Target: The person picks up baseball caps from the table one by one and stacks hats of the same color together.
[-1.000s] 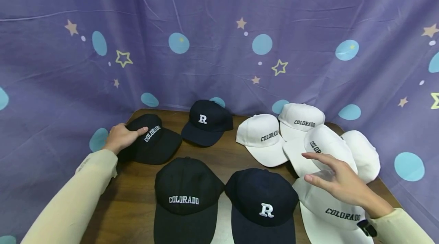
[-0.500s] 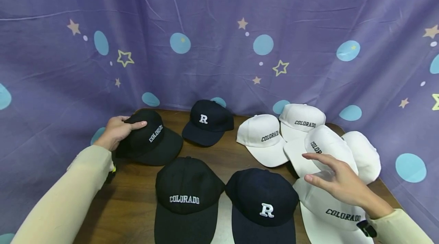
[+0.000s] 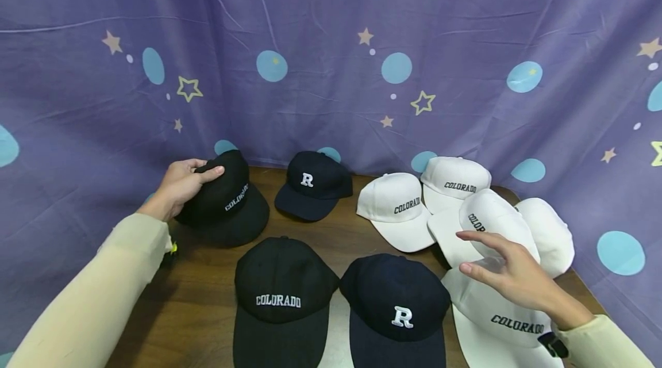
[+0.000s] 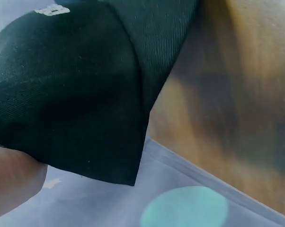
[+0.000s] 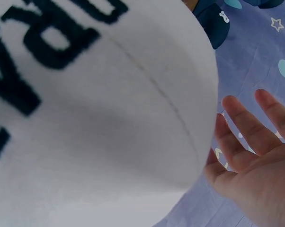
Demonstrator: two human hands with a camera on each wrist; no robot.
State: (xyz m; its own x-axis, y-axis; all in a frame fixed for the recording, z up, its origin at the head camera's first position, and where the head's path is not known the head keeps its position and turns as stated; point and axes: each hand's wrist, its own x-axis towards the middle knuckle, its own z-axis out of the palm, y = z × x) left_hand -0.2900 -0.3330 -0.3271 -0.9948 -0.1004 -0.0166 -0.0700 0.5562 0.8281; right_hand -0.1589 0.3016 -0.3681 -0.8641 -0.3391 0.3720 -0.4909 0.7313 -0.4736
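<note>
My left hand (image 3: 181, 185) grips the crown of a black baseball cap (image 3: 235, 215) at the far left, its thumb over the top. The brim tilts down to the right, and the lettering is partly turned away. In the left wrist view, the dark cap (image 4: 76, 104) fills the upper left. Over a white Colorado cap (image 3: 504, 307) at the right front, my right hand (image 3: 512, 273) has relaxed, spread fingers and holds nothing. The right wrist view has that hand (image 5: 261, 156) beside a white cap (image 5: 119, 132); I cannot tell whether they touch.
A navy R cap (image 3: 312, 187) sits at the back. At the front lie a black Colorado cap (image 3: 284, 299) and another navy R cap (image 3: 395, 299). Several white caps (image 3: 395, 210) crowd the right. A purple curtain (image 3: 331, 23) borders the wooden table (image 3: 176, 310).
My left hand has moved up, raising and tilting the black cap's crown. Its brim has shifted slightly left. My right hand and the other caps have stayed put.
</note>
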